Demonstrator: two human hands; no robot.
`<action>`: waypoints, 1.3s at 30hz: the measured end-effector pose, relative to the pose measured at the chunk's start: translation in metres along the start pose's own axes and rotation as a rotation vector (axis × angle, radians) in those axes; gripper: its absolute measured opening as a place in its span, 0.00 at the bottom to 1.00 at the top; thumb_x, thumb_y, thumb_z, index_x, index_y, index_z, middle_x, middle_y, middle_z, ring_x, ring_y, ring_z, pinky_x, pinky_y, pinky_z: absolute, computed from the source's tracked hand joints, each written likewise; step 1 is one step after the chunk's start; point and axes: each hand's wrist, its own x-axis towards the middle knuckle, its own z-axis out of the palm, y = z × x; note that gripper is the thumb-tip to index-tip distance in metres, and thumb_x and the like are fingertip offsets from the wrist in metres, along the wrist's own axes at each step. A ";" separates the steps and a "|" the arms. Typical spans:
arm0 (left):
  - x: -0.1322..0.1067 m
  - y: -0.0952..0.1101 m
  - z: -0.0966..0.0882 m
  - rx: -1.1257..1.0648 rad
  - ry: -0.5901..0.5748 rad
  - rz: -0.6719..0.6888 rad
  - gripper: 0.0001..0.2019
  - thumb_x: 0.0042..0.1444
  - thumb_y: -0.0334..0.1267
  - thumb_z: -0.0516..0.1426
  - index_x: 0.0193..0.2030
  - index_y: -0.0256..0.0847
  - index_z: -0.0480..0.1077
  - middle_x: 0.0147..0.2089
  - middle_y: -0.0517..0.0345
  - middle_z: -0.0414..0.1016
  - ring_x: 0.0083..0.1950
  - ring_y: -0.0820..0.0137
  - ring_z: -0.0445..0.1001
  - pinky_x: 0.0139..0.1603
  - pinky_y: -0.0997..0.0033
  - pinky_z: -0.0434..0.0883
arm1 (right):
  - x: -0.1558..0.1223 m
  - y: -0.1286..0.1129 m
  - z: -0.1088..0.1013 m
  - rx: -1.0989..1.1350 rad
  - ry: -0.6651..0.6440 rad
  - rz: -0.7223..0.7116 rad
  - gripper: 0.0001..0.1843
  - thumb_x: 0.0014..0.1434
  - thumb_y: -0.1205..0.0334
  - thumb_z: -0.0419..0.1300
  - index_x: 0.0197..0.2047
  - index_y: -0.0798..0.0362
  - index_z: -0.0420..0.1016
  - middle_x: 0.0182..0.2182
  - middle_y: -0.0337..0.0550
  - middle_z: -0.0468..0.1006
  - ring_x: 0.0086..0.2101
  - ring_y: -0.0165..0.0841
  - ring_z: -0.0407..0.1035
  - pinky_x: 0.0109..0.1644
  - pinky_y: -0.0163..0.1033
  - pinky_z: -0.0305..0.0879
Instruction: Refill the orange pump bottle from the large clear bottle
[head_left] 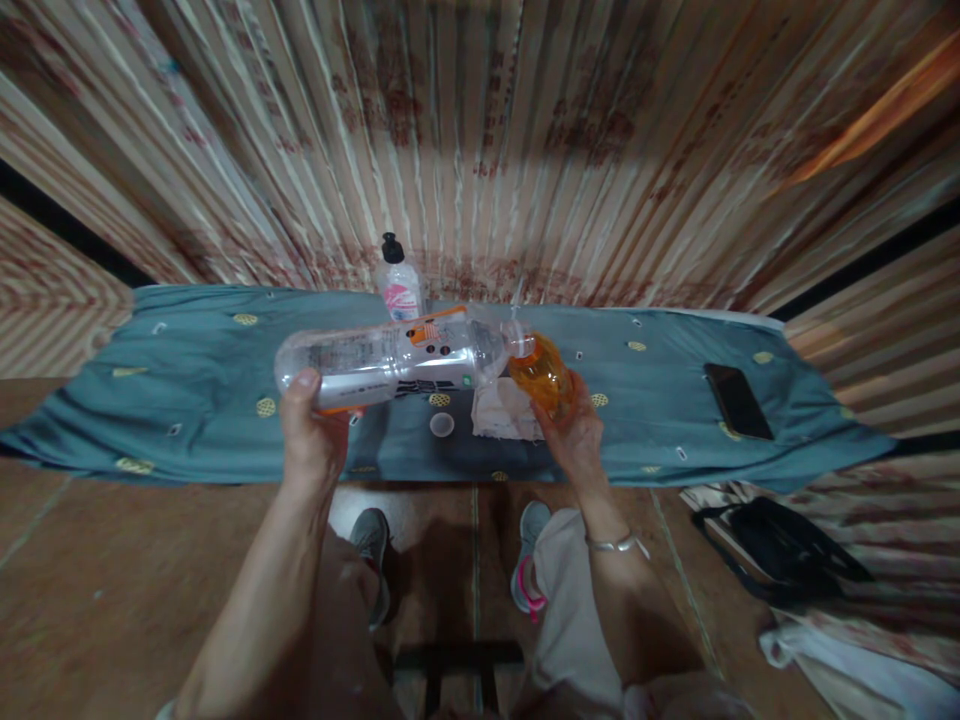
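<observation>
My left hand (311, 425) is wrapped round the base end of a large clear plastic bottle (367, 360) with a silver and orange label. The bottle lies nearly level in the air, its neck to the right. In my right hand (574, 425) is a smaller clear bottle (544, 375) with orange liquid, tilted with its neck up and to the left. The two necks meet or overlap; whether they touch, I cannot tell. Below them, a small round white cap (442, 425) and a folded whitish cloth or tissue (499, 415) lie on the table.
A clear bottle with a black top (392, 250) and pink label stands at the back. To the right, a dark phone (737, 400) rests on the green tablecloth (195, 400). Pleated curtains (465, 150) hang behind. A black bag (780, 545) sits low at the right.
</observation>
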 end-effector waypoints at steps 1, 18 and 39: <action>0.000 0.000 0.000 -0.001 0.002 -0.001 0.18 0.45 0.55 0.64 0.37 0.46 0.76 0.35 0.51 0.79 0.30 0.61 0.75 0.15 0.68 0.60 | 0.000 -0.001 0.000 0.002 0.004 0.003 0.38 0.63 0.44 0.63 0.69 0.54 0.62 0.61 0.59 0.77 0.58 0.47 0.74 0.62 0.58 0.74; -0.001 -0.001 0.005 -0.060 0.066 -0.001 0.22 0.42 0.55 0.67 0.39 0.43 0.76 0.31 0.53 0.76 0.25 0.68 0.67 0.15 0.74 0.59 | 0.000 0.002 0.002 -0.006 0.002 -0.008 0.38 0.64 0.44 0.62 0.70 0.55 0.60 0.61 0.61 0.76 0.59 0.49 0.73 0.62 0.57 0.73; 0.001 -0.003 -0.004 0.010 -0.002 0.012 0.19 0.46 0.56 0.65 0.39 0.47 0.76 0.35 0.52 0.77 0.29 0.63 0.71 0.18 0.68 0.57 | 0.000 0.004 0.003 -0.019 0.013 -0.006 0.38 0.64 0.44 0.61 0.69 0.55 0.60 0.61 0.62 0.76 0.59 0.49 0.73 0.62 0.57 0.73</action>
